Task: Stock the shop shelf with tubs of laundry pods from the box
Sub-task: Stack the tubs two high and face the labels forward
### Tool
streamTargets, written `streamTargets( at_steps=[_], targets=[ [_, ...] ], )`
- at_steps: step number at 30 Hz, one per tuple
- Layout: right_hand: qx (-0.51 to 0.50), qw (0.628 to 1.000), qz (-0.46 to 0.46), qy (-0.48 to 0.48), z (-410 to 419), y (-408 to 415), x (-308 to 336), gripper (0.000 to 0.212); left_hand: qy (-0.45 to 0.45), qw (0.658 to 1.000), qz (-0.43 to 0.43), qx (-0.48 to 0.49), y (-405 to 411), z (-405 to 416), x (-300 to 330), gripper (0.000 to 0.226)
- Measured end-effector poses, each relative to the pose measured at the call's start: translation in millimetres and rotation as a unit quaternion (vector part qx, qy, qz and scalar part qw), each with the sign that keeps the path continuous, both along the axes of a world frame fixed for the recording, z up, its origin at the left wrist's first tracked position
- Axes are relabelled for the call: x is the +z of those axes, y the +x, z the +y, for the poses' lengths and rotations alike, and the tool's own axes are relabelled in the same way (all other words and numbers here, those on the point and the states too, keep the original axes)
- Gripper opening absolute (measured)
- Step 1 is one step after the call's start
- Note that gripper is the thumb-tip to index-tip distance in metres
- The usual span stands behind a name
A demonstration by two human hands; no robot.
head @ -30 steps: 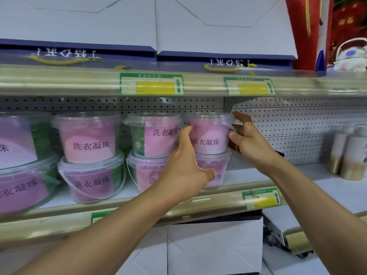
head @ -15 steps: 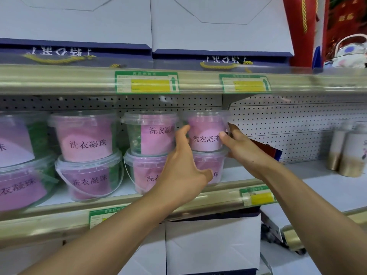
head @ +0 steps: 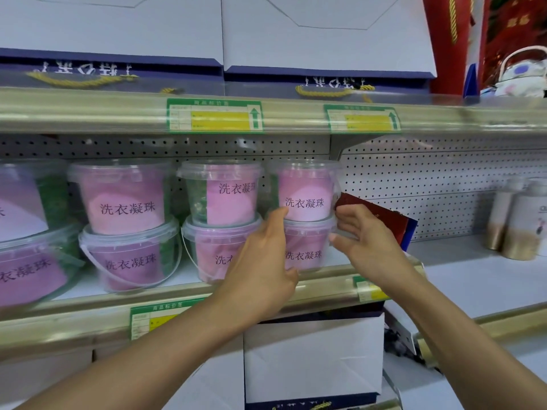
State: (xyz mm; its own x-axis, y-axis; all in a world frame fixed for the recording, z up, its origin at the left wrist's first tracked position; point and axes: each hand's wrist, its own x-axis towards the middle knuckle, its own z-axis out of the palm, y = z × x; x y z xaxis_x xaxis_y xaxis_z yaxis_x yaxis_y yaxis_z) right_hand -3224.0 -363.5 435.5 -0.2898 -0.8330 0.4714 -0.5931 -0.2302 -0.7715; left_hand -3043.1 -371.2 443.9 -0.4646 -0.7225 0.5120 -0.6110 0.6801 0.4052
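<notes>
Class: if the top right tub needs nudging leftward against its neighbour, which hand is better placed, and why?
The right hand, probably. Its fingertips sit at the right side of the top right tub, so it can push left; the left hand is on the opposite side.

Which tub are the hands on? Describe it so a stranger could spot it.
On the middle shelf, find the stacks of pink tubs. It's the top tub of the rightmost stack, between the left hand and right hand, beside a red card.
</notes>
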Motion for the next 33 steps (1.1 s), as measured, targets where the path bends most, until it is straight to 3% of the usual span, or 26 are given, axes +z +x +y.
streamTargets(
  at_steps=[5,9,11,17,24,33],
  targets=[
    [-0.046,0.99,0.124,-0.043,3.6,7.9,-10.8,0.044,-0.034,0.999,-0.011,0.002,10.7,5.0,-4.8,0.08],
    [-0.113,0.97,0.198,-0.079,3.1,11.5,-10.4,0.036,-0.209,0.976,0.004,0.055,41.0,1.4,-10.6,0.061],
    [-0.148,0.954,0.243,-0.096,4.1,15.1,-8.0,0.035,-0.239,0.965,0.017,0.108,56.2,-7.1,-11.3,0.054],
    [-0.153,0.942,0.272,-0.119,-0.4,15.9,-4.7,0.031,-0.224,0.966,0.031,0.122,70.7,-26.2,-11.5,0.037],
    [-0.154,0.912,0.344,-0.161,-3.9,14.5,-6.2,0.034,-0.22,0.967,0.046,0.118,70.4,-30.9,-12.0,0.035],
    [-0.158,0.9,0.366,-0.176,0.5,14.2,-2.1,0.033,-0.221,0.968,0.036,0.115,71.7,-31.9,-11.7,0.033]
  ],
)
